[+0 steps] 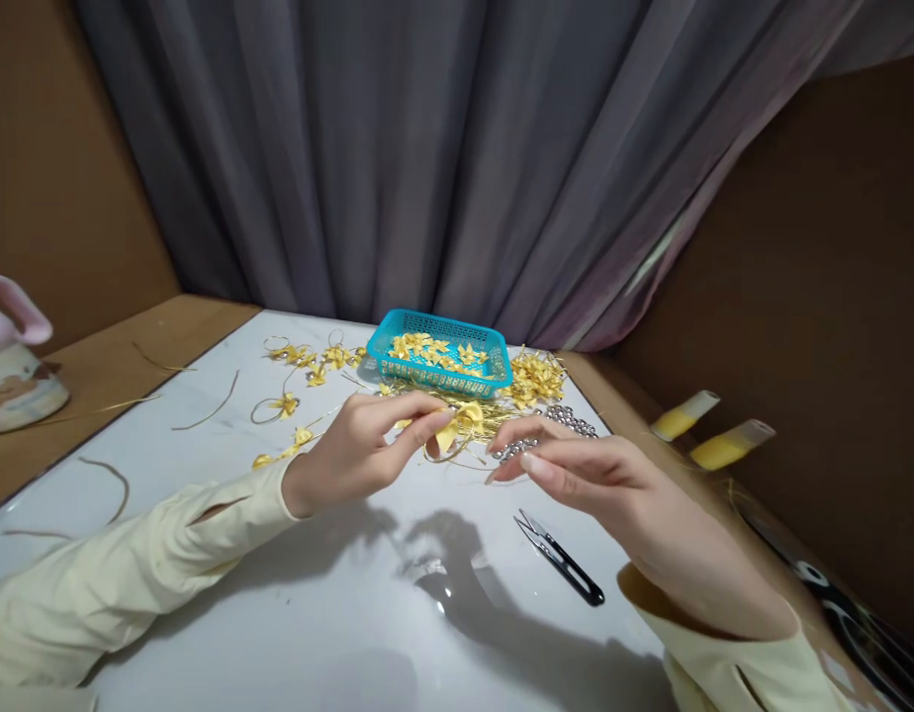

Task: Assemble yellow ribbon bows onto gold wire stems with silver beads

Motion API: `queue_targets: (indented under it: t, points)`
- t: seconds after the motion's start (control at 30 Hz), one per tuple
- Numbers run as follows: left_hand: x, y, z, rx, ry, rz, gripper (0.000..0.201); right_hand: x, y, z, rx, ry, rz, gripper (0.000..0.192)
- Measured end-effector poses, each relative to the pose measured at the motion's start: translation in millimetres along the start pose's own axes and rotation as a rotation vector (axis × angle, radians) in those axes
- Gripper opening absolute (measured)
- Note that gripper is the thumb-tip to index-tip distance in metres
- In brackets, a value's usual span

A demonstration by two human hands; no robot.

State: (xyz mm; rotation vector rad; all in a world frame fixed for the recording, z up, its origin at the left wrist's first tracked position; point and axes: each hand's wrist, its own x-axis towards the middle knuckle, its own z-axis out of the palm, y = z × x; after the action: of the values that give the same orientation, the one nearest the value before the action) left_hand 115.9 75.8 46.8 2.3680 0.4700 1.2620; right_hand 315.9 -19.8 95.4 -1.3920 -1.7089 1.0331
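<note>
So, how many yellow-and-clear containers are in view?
2: the farther container and the nearer container, close together on the right, past the edge of the white tabletop. No others show.

Basket (505, 368) on tabletop (279, 633), before curtain (412, 178), flowers (419, 346) inside; ringed flowers (286, 403) left, beads (572, 420) right and nearer; snips (565, 562) in front; mug (19, 381) left of tabletop.

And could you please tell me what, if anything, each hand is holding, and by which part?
The left hand pinches a glossy yellow petalled flower by its left side in this view; the open right hand shows nothing held.
</note>
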Motion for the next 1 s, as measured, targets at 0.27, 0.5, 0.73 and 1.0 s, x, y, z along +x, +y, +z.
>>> queue_targets:
  t: [0.27,0.5,0.73,1.0]
  points:
    - [5.1,5.0,-1.5,-0.369,-0.078,-0.273,0.022,-16.3,-12.4,6.2,-0.053,-0.099,0.032,0.015]
    - [2.1,0.2,4.4,-0.647,-0.145,-0.399,0.023,-10.0,-4.0,19.4,-0.222,0.109,-0.089,0.025]
    - [-0.9,0.2,8.2,-0.704,-0.210,-0.430,0.022,2.5,5.7,25.9,-0.201,0.205,-0.118,0.031]
    - [-3.4,-0.5,9.0,-0.720,-0.237,-0.428,0.021,0.6,4.7,28.1,-0.222,0.206,-0.127,0.033]
